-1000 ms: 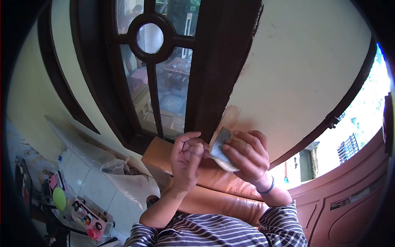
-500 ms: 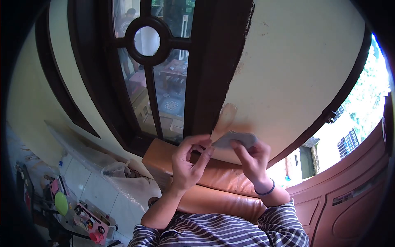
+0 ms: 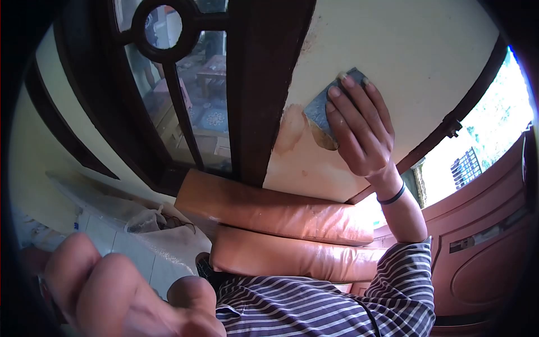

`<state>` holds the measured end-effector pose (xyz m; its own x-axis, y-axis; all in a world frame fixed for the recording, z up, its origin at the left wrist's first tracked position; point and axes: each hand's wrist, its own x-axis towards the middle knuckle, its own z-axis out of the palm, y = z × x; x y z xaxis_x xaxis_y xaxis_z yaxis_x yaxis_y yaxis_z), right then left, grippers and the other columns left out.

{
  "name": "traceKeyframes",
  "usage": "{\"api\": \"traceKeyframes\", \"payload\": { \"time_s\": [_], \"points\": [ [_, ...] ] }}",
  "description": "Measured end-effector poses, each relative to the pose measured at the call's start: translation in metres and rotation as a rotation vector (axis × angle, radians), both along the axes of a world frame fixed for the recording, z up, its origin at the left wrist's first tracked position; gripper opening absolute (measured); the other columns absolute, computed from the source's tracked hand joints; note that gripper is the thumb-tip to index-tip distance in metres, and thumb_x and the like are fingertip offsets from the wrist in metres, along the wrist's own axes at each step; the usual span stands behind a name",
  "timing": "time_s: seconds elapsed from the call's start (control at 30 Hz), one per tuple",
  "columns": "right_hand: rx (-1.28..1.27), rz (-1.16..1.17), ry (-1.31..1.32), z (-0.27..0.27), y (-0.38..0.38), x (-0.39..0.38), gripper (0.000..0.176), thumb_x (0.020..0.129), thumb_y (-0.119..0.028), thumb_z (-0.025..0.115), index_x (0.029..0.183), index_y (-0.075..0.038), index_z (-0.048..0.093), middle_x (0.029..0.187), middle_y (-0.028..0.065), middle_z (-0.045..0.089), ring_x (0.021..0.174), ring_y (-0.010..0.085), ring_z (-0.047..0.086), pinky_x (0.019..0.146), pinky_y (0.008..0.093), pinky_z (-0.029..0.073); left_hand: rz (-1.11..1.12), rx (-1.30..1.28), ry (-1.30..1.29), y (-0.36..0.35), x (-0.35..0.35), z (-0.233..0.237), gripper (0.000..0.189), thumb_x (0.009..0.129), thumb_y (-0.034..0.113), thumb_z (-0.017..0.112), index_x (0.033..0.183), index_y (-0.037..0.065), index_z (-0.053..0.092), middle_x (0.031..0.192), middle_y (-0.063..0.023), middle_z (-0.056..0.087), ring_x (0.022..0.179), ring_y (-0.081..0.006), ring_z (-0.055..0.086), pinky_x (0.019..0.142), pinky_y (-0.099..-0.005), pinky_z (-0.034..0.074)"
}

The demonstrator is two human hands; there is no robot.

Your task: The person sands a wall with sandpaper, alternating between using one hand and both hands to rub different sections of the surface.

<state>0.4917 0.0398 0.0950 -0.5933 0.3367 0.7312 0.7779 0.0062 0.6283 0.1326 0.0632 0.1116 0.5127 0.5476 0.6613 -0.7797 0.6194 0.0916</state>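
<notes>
My right hand [image 3: 365, 126] presses a piece of grey sandpaper [image 3: 319, 111] against the cream wall [image 3: 415, 62], fingers laid over the sheet. The sheet's lower corner shows a brownish side. A stained brown patch [image 3: 289, 132] marks the wall just left of the sandpaper, beside the dark window frame [image 3: 258, 84]. Close to the camera at the lower left, my left hand [image 3: 126, 297] looks large and blurred. Its fingers are bent and its thumb stands apart from them, with nothing visible in between.
Two orange-brown cushions [image 3: 275, 216] lie stacked below the wall, in front of my body. Plastic sheeting [image 3: 146, 222] covers something at the left, above the tiled floor. A reddish panelled door [image 3: 477, 253] stands at the right by a bright opening.
My right hand has moved up with the sandpaper and now holds it against the wall. My left hand has left the sandpaper's side and come down left, close to the camera.
</notes>
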Motion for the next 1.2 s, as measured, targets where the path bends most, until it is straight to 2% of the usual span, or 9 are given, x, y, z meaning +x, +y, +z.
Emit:
{"api": "traceKeyframes", "payload": {
  "time_s": [0.5,0.63,0.73,0.83,0.9,0.93,1.03,1.13,1.2],
  "points": [
    [0.044,0.035,0.024,-0.005,0.006,0.004,0.018,0.080,-0.005,0.068,0.097,-0.004,0.074,0.115,0.0109,0.072,0.118,0.0312,0.066,0.106,0.0500,0.050,0.166,0.218,-0.093,0.004,0.043,0.000,0.056,0.080,0.001,0.073,0.128,0.006,0.044,0.111,-0.0024,0.049,0.104,-0.0144,0.047,0.091,-0.0283,0.043],
    [0.019,0.007,0.034,-0.005,0.005,0.001,0.025,0.080,-0.006,0.068,0.103,-0.006,0.076,0.117,0.0099,0.071,0.118,0.0307,0.067,0.106,0.0501,0.050,0.320,0.286,-0.110,0.016,0.058,-0.009,0.055,0.082,0.000,0.071,0.130,0.004,0.045,0.112,-0.0025,0.050,0.103,-0.0139,0.048,0.090,-0.0279,0.044],
    [0.014,-0.007,0.051,-0.006,0.005,-0.001,0.027,0.079,-0.007,0.069,0.105,-0.006,0.077,0.117,0.0094,0.071,0.118,0.0305,0.067,0.107,0.0503,0.049,0.604,0.356,-0.095,0.033,0.076,-0.027,0.054,0.084,0.000,0.070,0.132,0.003,0.046,0.113,-0.0027,0.051,0.102,-0.0135,0.049,0.089,-0.0276,0.044],
    [0.048,0.000,0.046,-0.008,0.008,-0.001,0.027,0.079,-0.007,0.069,0.104,-0.006,0.078,0.117,0.0093,0.071,0.117,0.0306,0.067,0.107,0.0506,0.049,1.087,0.380,0.127,0.060,0.105,-0.069,0.053,0.086,-0.001,0.069,0.134,0.002,0.046,0.114,-0.0028,0.052,0.101,-0.0131,0.050,0.088,-0.0273,0.045],
    [0.057,-0.001,0.046,-0.008,0.008,-0.001,0.027,0.079,-0.007,0.069,0.105,-0.006,0.078,0.117,0.0095,0.071,0.117,0.0307,0.067,0.107,0.0509,0.049,1.213,0.271,0.477,0.075,0.129,-0.110,0.053,0.087,-0.001,0.068,0.135,0.001,0.047,0.114,-0.0029,0.053,0.101,-0.0129,0.051,0.088,-0.0272,0.045],
    [0.049,-0.009,0.045,-0.008,0.007,-0.001,0.026,0.081,-0.005,0.068,0.106,-0.006,0.077,0.118,0.0100,0.072,0.117,0.0311,0.067,0.107,0.0512,0.048,1.193,0.203,0.713,0.078,0.138,-0.129,0.054,0.088,0.006,0.073,0.136,0.003,0.049,0.119,-0.0030,0.052,0.106,-0.0127,0.050,0.092,-0.0280,0.043],
    [-0.010,-0.070,0.065,-0.006,0.002,-0.006,0.026,0.083,-0.002,0.067,0.107,-0.006,0.077,0.119,0.0104,0.072,0.118,0.0317,0.066,0.108,0.0519,0.048,1.217,0.293,0.931,0.091,0.166,-0.173,0.066,0.083,0.012,0.081,0.140,0.004,0.048,0.126,-0.0069,0.051,0.119,-0.0184,0.049,0.099,-0.0350,0.041],
    [-0.025,-0.069,0.075,-0.007,0.001,-0.008,0.029,0.084,-0.002,0.067,0.112,-0.006,0.075,0.121,0.0108,0.071,0.120,0.0327,0.065,0.109,0.0530,0.046,1.245,0.419,0.927,0.092,0.183,-0.185,0.070,0.082,0.014,0.082,0.142,0.005,0.046,0.132,-0.0096,0.047,0.123,-0.0228,0.048,0.104,-0.0372,0.039],
    [-0.017,-0.068,0.073,-0.009,0.002,-0.006,0.031,0.084,-0.006,0.070,0.115,-0.007,0.074,0.123,0.0100,0.071,0.122,0.0327,0.064,0.111,0.0532,0.045,1.181,0.370,0.950,0.094,0.189,-0.191,0.072,0.081,0.014,0.082,0.143,0.005,0.046,0.134,-0.0108,0.045,0.123,-0.0243,0.048,0.106,-0.0377,0.038]
  ]
}}
